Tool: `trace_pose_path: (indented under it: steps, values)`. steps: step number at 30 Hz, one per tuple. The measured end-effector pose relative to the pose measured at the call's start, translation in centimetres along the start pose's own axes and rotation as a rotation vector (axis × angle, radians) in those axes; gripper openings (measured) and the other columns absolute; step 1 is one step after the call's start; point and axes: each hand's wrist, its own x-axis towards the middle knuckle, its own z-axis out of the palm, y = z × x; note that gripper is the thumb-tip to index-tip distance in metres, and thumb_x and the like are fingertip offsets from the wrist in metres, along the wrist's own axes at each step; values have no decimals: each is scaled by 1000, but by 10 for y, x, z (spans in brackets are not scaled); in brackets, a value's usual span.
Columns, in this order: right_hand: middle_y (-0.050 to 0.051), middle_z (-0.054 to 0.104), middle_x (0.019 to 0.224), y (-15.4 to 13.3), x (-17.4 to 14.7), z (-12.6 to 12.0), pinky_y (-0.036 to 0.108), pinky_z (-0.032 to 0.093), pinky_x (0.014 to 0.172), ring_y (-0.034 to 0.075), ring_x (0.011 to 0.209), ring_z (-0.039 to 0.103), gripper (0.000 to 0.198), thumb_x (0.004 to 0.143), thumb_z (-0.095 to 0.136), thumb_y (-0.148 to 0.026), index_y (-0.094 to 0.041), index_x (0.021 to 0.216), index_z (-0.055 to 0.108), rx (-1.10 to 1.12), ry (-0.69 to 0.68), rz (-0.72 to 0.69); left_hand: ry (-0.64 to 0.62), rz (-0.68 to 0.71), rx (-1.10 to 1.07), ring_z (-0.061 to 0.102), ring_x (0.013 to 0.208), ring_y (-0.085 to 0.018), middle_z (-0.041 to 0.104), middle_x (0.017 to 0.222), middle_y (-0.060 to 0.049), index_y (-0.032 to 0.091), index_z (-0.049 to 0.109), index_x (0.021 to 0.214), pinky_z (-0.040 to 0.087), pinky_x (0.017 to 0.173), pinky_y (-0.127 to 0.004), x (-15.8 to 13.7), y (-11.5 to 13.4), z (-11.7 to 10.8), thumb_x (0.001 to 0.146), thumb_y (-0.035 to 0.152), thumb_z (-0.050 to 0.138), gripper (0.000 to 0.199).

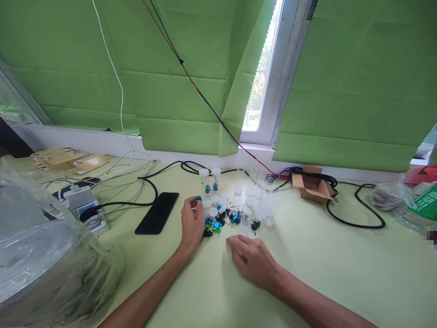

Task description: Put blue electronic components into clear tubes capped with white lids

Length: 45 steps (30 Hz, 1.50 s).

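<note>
My left hand [193,223] pinches a small dark blue piece [198,199] between its fingertips, left of a pile of small parts. My right hand [252,257] lies on the table with curled fingers, just in front of a clear plastic tube [246,217]; whether it grips anything is hidden. Between the hands lie green translucent pieces [217,227], blue pieces [235,218], black parts [255,225] and several white round caps [213,212]. Behind them stand two white-capped tubes, a left one [204,173] and a right one [215,171], with blue pieces inside.
More clear tubes [240,182] stand at the back. A black phone [157,214] lies left, beside a power strip [92,214] with cables. A plastic-wrapped object [51,255] fills the near left. An open cardboard box [314,189], black cable [362,225] and green-labelled bottle [421,205] are right.
</note>
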Motion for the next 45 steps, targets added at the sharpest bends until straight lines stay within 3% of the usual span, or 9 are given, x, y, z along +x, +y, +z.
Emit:
trace_pose_path:
  steps: [8, 13, 21, 33, 40, 45]
  values:
    - [3, 68, 74, 3, -1, 4, 24, 42, 54, 16, 59, 63, 23, 93, 41, -12, -22, 94, 61, -38, 73, 61, 1, 47, 66, 58, 103, -27, 62, 111, -11, 21, 53, 113, 50, 85, -42, -2, 8, -3, 94, 40, 42, 29]
    - [4, 71, 82, 4, -1, 6, 24, 47, 58, 17, 67, 68, 24, 94, 43, -14, -23, 103, 63, -37, 118, 82, 4, 128, 103, 59, 96, -25, 63, 104, -9, 20, 55, 112, 49, 85, -40, -8, 20, -5, 93, 36, 44, 27]
    - [7, 72, 90, 6, -1, 8, 22, 48, 65, 16, 77, 69, 25, 95, 40, -14, -21, 104, 63, -56, 81, 116, -161, 289, 66, 61, 78, -18, 66, 95, -6, 19, 57, 113, 50, 73, -31, -21, 33, -5, 95, 35, 45, 27]
    - [7, 72, 95, 5, -1, 6, 21, 48, 67, 16, 79, 70, 26, 93, 42, -11, -20, 108, 61, -113, 51, 145, -510, 196, -84, 59, 56, -13, 63, 71, 2, 22, 52, 121, 49, 57, -24, -35, 30, -1, 97, 39, 42, 31]
    - [8, 70, 116, 5, -1, 6, 25, 53, 75, 19, 94, 71, 31, 94, 40, -12, -18, 115, 62, -75, 5, 147, -525, 231, 1, 62, 63, -16, 64, 71, 1, 21, 53, 119, 49, 65, -27, -33, 32, -1, 97, 38, 42, 30]
    - [12, 53, 142, 4, -1, 3, 29, 55, 81, 21, 109, 66, 43, 95, 38, -17, -20, 136, 51, -132, -127, 116, -491, 248, 23, 63, 67, -16, 66, 76, -1, 20, 55, 116, 50, 70, -29, -32, 31, -1, 97, 38, 42, 30]
